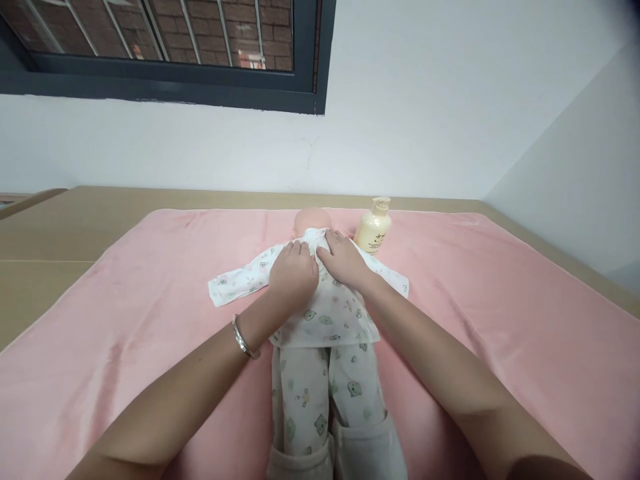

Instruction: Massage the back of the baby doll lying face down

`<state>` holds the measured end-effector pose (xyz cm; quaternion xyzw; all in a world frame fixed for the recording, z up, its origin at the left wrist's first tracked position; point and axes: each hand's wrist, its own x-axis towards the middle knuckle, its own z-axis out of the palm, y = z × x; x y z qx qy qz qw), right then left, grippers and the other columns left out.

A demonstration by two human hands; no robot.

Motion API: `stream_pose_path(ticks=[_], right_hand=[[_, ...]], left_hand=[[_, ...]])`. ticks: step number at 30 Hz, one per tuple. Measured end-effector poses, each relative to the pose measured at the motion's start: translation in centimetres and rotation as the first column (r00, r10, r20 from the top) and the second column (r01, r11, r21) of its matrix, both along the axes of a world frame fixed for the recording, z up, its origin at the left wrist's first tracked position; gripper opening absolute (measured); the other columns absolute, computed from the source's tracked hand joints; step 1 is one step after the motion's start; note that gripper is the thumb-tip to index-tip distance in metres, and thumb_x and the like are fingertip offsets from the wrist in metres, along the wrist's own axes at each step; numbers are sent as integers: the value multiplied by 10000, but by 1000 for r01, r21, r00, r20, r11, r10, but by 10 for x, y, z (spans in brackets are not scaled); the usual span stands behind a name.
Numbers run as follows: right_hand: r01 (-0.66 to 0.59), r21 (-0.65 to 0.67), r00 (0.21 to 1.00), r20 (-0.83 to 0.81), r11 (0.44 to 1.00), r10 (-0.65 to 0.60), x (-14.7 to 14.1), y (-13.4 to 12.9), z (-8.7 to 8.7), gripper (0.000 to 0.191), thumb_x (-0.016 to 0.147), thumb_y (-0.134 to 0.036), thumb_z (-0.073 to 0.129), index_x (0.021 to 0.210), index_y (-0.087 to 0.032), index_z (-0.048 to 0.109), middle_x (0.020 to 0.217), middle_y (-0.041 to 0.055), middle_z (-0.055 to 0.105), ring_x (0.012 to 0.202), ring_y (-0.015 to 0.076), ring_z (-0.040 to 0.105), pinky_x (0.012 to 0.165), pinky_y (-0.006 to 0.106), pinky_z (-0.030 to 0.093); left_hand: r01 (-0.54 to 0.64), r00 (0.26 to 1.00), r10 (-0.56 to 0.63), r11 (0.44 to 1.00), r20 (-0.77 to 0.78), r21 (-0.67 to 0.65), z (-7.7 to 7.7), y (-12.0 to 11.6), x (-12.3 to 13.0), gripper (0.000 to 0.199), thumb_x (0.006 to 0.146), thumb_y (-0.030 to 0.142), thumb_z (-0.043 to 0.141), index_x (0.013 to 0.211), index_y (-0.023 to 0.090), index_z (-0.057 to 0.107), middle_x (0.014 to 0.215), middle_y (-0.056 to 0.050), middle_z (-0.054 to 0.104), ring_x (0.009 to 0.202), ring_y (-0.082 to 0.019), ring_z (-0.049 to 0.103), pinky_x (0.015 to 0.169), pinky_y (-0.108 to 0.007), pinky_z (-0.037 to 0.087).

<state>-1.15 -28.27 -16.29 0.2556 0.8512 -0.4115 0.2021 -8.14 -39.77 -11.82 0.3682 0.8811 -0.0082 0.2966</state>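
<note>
A baby doll lies on its back, its bald head (313, 219) pointing away from me. It wears a white long-sleeved baby shirt (333, 320) with small animal prints and matching pants (305, 393) with wide pale cuffs. My left hand (295, 275) has its fingers curled into the shirt near the neckline; what lies under the fingers is hidden. Close beside it, my right hand (345, 260) rests on the upper chest of the shirt, fingers stretched out and thumb apart. Both sleeves spread outward, and the doll's face is mostly hidden.
A cream pump bottle (373, 230) stands right of the doll's head. Under everything is a pink blanket (165, 333) with some creases, spread over a tan surface (45, 233). Behind rise a white wall (400, 100) and a dark-framed window (309, 80).
</note>
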Motion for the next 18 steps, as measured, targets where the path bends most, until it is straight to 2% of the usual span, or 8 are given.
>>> stream_pose_path(ticks=[2, 5, 9, 14, 18], right_hand=[[-27, 42, 1000, -4, 999, 27, 1, -4, 2, 566, 1040, -297, 327, 1501, 0, 469, 1574, 212, 490, 1486, 346, 420, 1239, 460, 321], [-111, 120, 994, -11, 987, 113, 5, -17, 13, 570, 1053, -265, 301, 1506, 39, 465, 1558, 246, 496, 1481, 363, 431, 1250, 466, 303], [-143, 163, 988, -26, 976, 149, 9, -28, 23, 577, 1050, -246, 315, 1509, 77, 448, 1571, 282, 461, 1516, 373, 388, 1267, 470, 279], [-50, 49, 998, -29, 998, 52, 4, -16, 9, 549, 1033, -285, 341, 1462, 12, 512, 1580, 246, 468, 1501, 349, 411, 1247, 458, 319], [-31, 60, 999, -38, 998, 33, 2, -12, -2, 554, 1020, -305, 351, 1445, 9, 518, 1563, 248, 486, 1477, 354, 428, 1244, 482, 309]], left_hand=[[-31, 998, 31, 1000, 54, 2, -1, 0, -4, 446, 981, 186, 328, 1295, 36, 608, 1401, -240, 631, 1376, -323, 557, 1187, -460, 418], [-139, 981, 136, 990, 139, 16, -9, -2, -18, 367, 971, 222, 346, 1139, 115, 654, 1239, -189, 710, 1174, -303, 655, 1020, -425, 512], [-242, 959, 223, 966, 176, 94, -23, -7, -27, 280, 955, 258, 361, 956, 169, 626, 1044, -136, 735, 958, -260, 665, 849, -373, 518], [-192, 977, 179, 975, 119, 110, -26, -9, -20, 297, 969, 255, 341, 985, 161, 623, 1081, -151, 723, 1010, -276, 650, 920, -396, 504], [-152, 987, 148, 985, 58, 82, -25, -8, -17, 321, 984, 259, 333, 1024, 152, 634, 1121, -162, 721, 1067, -294, 645, 982, -426, 498]])
